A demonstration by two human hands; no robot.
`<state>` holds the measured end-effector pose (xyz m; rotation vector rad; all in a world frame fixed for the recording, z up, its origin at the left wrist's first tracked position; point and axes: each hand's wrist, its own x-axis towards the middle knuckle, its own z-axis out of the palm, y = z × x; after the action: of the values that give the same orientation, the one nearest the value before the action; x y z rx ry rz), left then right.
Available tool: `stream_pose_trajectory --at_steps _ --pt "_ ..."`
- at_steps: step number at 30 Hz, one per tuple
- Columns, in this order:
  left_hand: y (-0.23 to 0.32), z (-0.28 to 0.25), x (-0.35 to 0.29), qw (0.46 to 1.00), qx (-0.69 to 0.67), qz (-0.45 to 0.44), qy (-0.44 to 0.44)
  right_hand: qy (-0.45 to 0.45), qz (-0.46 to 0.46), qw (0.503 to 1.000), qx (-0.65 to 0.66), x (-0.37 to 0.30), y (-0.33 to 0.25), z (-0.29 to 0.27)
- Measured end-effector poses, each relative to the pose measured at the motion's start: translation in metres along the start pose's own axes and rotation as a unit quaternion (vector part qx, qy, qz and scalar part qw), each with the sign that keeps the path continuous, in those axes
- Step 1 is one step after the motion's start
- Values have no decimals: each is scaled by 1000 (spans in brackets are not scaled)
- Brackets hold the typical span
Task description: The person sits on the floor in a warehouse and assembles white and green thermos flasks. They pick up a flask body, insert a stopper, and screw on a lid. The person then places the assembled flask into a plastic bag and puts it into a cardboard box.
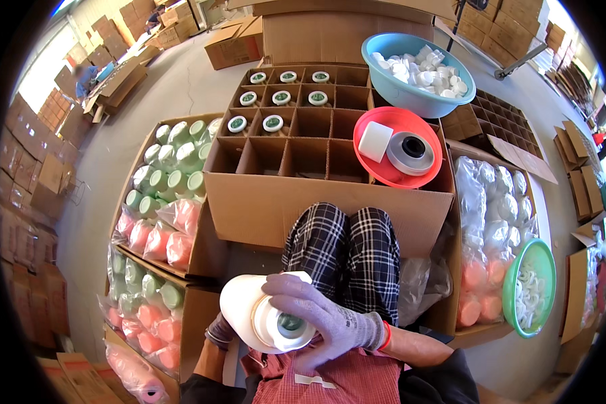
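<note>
Both hands gloved, working low over the lap. White bottle (239,306) in front of the body, near the knees (372,232), tipped so its mouth faces toward the right hand; green shows inside the neck. Left hand (221,332): forearm rising from the lower edge, wrist bent in, palm side against the bottle's far-left flank; fingers hidden behind it, so cannot tell how tight that grip is. Right hand (323,320): forearm in from lower right, red band (386,334) at the wrist, hand crossing leftward. Its grip half open, fingers spread and arched over the bottle's neck end, thumb side lower; cannot tell whether it presses. Beyond the knees, divided carton (330,209) with eight bottles upright; red bowl (397,116) on its right side.
</note>
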<state>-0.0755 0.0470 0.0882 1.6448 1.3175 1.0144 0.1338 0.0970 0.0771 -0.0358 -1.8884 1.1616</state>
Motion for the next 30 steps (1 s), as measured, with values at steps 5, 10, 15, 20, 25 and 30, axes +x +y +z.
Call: stream_pose_trajectory --at_steps 5,10,15,20,25,30 --pt "41 5 33 997 34 39 -51 102 140 983 -52 7 3 -15" --pt "19 -4 28 993 -97 -29 -64 177 112 976 -64 14 0 -25" --pt "-6 -47 43 901 -427 -63 45 223 2 969 -109 -35 20 -38" --pt "25 -24 146 909 183 208 -313 63 211 914 -342 -108 -17 -55" --pt "3 45 138 836 248 147 -467 21 205 880 -428 -73 -16 -158" --pt "-2 74 155 767 300 66 -564 75 209 770 -598 -14 76 -289"
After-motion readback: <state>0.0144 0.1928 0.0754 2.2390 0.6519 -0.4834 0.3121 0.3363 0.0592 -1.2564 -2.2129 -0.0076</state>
